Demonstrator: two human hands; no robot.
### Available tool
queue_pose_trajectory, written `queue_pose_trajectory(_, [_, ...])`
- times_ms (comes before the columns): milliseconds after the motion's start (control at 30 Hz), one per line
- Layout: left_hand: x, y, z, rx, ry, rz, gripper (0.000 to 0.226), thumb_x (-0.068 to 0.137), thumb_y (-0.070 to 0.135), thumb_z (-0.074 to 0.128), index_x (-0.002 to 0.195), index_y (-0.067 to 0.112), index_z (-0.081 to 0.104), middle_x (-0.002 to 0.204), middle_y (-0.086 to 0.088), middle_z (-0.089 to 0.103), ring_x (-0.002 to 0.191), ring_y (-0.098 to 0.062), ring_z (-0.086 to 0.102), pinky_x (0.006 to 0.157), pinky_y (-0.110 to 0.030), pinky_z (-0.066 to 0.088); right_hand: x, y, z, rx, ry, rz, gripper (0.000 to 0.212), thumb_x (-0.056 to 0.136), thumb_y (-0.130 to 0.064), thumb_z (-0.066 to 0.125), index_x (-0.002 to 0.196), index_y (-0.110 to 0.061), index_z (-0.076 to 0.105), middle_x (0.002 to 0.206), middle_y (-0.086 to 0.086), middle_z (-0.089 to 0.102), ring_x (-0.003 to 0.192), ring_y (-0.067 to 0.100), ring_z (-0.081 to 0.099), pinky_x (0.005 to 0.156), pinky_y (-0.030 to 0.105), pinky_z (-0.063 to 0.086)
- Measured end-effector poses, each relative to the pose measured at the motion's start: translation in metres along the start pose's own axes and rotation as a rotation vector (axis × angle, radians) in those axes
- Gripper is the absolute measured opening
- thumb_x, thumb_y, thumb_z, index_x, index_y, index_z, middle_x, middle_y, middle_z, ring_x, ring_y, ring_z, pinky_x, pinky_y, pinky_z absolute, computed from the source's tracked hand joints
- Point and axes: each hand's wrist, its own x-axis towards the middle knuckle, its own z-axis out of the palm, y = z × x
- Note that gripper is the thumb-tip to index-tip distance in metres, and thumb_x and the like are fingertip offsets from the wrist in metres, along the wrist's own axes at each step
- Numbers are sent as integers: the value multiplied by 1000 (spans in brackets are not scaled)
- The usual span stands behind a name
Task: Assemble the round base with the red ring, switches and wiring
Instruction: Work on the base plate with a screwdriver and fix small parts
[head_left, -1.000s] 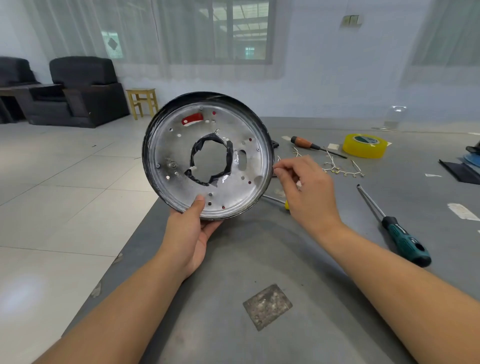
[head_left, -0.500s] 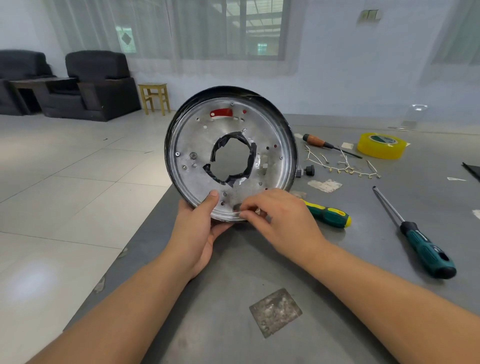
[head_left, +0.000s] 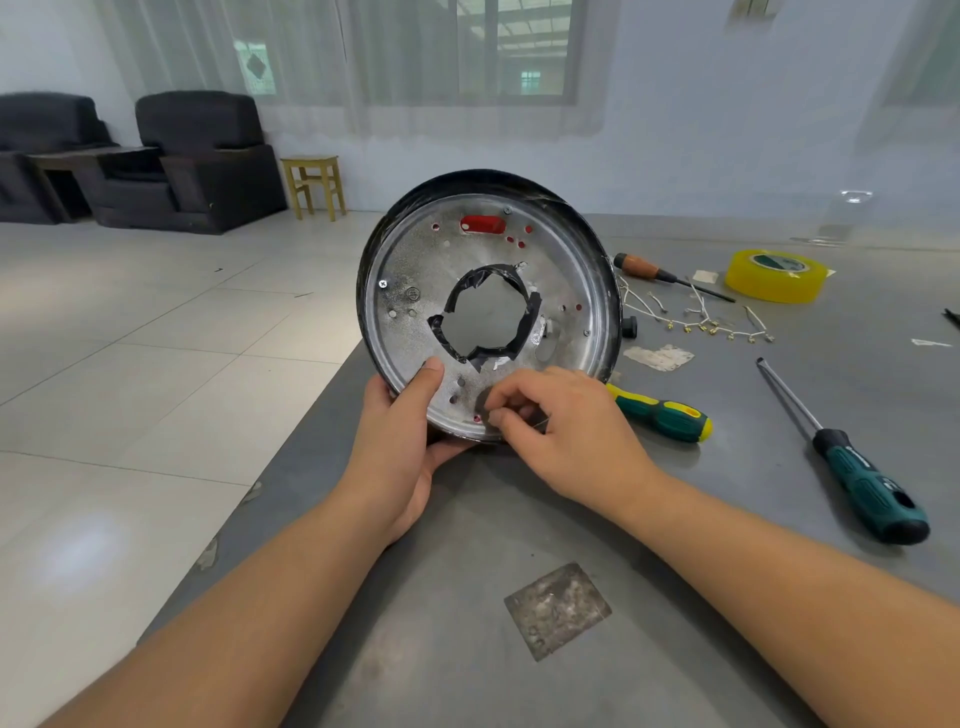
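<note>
your left hand (head_left: 400, 431) grips the round base (head_left: 488, 306) upright by its lower rim, metal face toward you; your right hand (head_left: 566, 426) pinches something small at that rim.

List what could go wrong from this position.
1. The round base stands on edge at the table corner, steadied only by the left hand; a slip could drop it to the floor.
2. The right hand pinches a small dark piece at the lower rim; it could fall.
3. The jagged center hole could cut fingers.
</note>
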Motion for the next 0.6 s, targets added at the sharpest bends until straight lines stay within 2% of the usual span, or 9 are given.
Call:
queue_pose_trajectory(133, [0, 0, 0, 2, -3, 0, 33, 106, 22, 61, 139, 17, 55, 127, -12, 74, 114, -33, 74, 89, -58, 62, 0, 0, -1, -27, -23, 7, 7, 90, -23, 73, 95, -28, 74, 88, -14, 69, 89, 9, 58, 92, 39, 43])
queue_pose_trajectory(300, [0, 0, 0, 3, -17, 20, 31, 106, 21, 61, 136, 18, 56, 124, -10, 76, 111, -32, 75, 79, -49, 65, 1, -2, -2, -16, -42, 66, 7, 89, -32, 75, 90, -39, 74, 96, -20, 65, 105, 7, 53, 100, 43, 31])
queue_pose_trajectory(400, [-1, -1, -1, 8, -27, 27, 26, 106, 21, 62, 131, 21, 56, 121, -8, 77, 108, -31, 76, 76, -47, 65, 3, -3, -1, -10, -62, 126, 5, 88, -38, 76, 88, -43, 76, 95, -22, 62, 109, 7, 46, 97, 40, 25])
queue_pose_trajectory(600, [-1, -1, 0, 10, -26, 39, 27, 106, 21, 61, 133, 21, 55, 122, -8, 77, 106, -32, 77, 75, -47, 65, 6, -5, 0, 9, -86, 186, 3, 86, -44, 77, 86, -46, 76, 94, -23, 61, 108, 5, 42, 94, 40, 24])
